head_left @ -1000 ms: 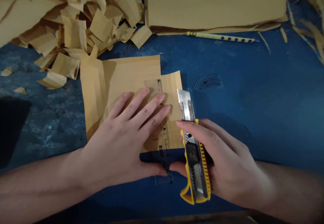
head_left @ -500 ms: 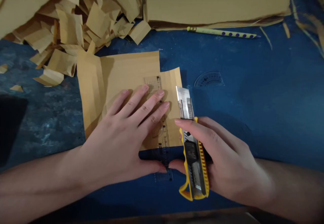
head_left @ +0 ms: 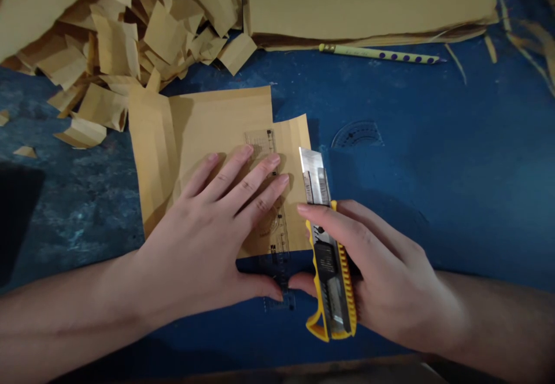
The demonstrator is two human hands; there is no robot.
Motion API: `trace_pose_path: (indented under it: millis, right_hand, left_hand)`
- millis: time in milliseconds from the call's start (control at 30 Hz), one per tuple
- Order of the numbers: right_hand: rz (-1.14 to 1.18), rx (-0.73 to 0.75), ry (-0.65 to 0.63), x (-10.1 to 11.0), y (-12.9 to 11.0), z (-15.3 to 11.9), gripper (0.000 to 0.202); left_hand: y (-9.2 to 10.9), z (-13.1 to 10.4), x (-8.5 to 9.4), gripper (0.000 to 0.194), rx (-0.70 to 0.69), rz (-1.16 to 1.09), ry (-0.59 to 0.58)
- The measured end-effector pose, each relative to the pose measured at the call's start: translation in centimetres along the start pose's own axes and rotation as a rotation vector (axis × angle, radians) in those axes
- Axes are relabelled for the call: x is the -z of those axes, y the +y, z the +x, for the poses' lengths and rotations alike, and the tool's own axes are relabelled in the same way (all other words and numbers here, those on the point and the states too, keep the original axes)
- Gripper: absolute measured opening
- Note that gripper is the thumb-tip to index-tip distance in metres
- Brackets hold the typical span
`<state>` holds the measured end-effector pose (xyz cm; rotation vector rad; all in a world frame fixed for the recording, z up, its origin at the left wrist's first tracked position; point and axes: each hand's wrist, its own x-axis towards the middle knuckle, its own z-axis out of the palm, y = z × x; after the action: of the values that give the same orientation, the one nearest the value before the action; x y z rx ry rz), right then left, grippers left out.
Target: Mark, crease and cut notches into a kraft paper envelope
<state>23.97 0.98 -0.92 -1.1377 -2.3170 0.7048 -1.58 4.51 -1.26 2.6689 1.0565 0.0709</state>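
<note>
A brown paper piece (head_left: 217,109) with creased flaps and a notch at its top right lies on the blue table. Across it, running up and down, is a clear ruler (head_left: 281,239) that sticks out past the paper's lower edge. My left hand (head_left: 217,216) lies flat with fingers spread over the paper and ruler, its thumb near the ruler's lower end. My right hand (head_left: 377,262) is wrapped round a yellow and black box cutter (head_left: 327,262). The cutter's blade is out and points away from me, by the paper's right edge.
Brown paper scraps (head_left: 165,31) are heaped at the upper left. A stack of brown paper (head_left: 368,2) lies at the back, with a spotted pencil (head_left: 381,54) along its front edge. A clear protractor (head_left: 358,134) is right of the paper. Thin strips (head_left: 507,19) lie at the far right.
The whole view has shifted very slightly to the left. Both hands, the ruler and the box cutter keep nearly the same places on the table.
</note>
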Motion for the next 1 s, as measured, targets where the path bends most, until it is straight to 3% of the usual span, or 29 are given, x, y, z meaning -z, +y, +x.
trace_pose_path:
  millis: [267, 400, 500, 733, 1000]
  right_hand:
    - [-0.076, 0.056, 0.041, 0.3, -0.4, 0.2, 0.049]
    - [-0.22, 0.196, 0.144, 0.3, -1.2, -0.2, 0.027]
    - [-0.266, 0.218, 0.163, 0.0, -2.1, -1.0, 0.013]
    - [-0.227, 0.175, 0.209, -1.1, -2.4, -1.7, 0.016]
    - [-0.193, 0.202, 0.167, -1.0, -2.1, -1.1, 0.016]
  left_hand:
    - [0.1, 0.0, 0.0, 0.129, 0.011, 0.028, -0.02]
    - [0.3, 0.0, 0.2, 0.121, 0.006, 0.014, -0.009]
    - [0.4, 0.1, 0.4, 0.117, 0.003, 0.005, -0.02]
    - [0.3, 0.1, 0.4, 0.119, 0.012, -0.009, -0.022]
    - [0.4, 0.1, 0.4, 0.117, 0.022, -0.022, -0.023]
